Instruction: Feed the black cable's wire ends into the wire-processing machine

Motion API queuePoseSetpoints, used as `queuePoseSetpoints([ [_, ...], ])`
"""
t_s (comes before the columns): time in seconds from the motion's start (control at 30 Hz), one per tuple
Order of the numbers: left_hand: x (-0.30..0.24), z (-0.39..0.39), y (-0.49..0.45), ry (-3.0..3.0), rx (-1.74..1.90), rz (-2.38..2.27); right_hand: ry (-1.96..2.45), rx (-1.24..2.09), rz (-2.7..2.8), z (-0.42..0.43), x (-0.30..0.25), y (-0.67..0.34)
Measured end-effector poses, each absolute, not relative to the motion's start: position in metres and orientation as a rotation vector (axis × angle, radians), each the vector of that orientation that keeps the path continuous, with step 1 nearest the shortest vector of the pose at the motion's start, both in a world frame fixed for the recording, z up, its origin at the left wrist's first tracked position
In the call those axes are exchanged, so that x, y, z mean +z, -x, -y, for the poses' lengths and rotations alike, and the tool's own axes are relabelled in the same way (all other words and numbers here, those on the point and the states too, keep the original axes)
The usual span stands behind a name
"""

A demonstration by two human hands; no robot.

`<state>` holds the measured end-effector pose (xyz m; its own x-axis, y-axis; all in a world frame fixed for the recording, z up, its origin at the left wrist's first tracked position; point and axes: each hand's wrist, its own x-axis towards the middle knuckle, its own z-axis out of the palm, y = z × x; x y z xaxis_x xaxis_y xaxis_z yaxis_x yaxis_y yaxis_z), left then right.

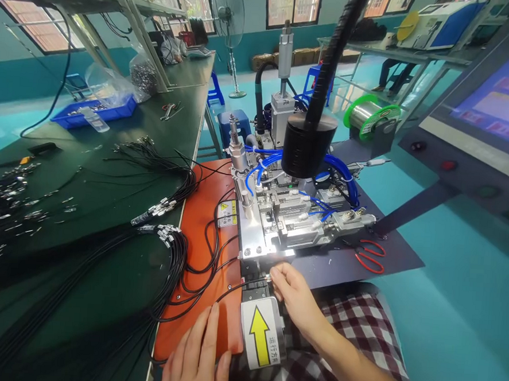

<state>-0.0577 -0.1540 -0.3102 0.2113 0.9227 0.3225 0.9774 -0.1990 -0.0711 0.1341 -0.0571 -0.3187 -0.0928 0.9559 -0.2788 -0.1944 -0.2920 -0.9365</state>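
My right hand (pixel 294 299) pinches a black cable near its small metal connector (pixel 267 278), at the front edge of the soldering machine (pixel 279 215). The cable (pixel 230 291) runs left from there over the orange board (pixel 211 188). My left hand (pixel 199 351) lies flat at the board's near edge, fingers stretched out just below that cable and holding nothing. Between the hands is a white label with a yellow arrow (pixel 259 335). Bundled black cables (pixel 176 266) with metal ends curve off the green bench onto the board.
On the dark green bench (pixel 109 176) lie more cables, loose connectors and a blue tray (pixel 95 112). Red-handled scissors (pixel 370 256) rest right of the machine. A solder spool (pixel 371 117), black hose nozzle (pixel 309 145) and tilted screen (pixel 497 90) stand around it.
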Motion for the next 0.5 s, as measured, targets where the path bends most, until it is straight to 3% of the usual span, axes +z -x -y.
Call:
queuePoseSetpoints([
  [0.17, -0.306, 0.145, 0.051, 2.122, -0.121, 1.883, 1.216, 1.55, 0.96, 0.056, -0.32, -0.134],
  [0.5, -0.292, 0.123, 0.047, 2.244, -0.239, 1.597, 1.212, 1.542, 0.961, 0.057, -0.321, -0.135],
])
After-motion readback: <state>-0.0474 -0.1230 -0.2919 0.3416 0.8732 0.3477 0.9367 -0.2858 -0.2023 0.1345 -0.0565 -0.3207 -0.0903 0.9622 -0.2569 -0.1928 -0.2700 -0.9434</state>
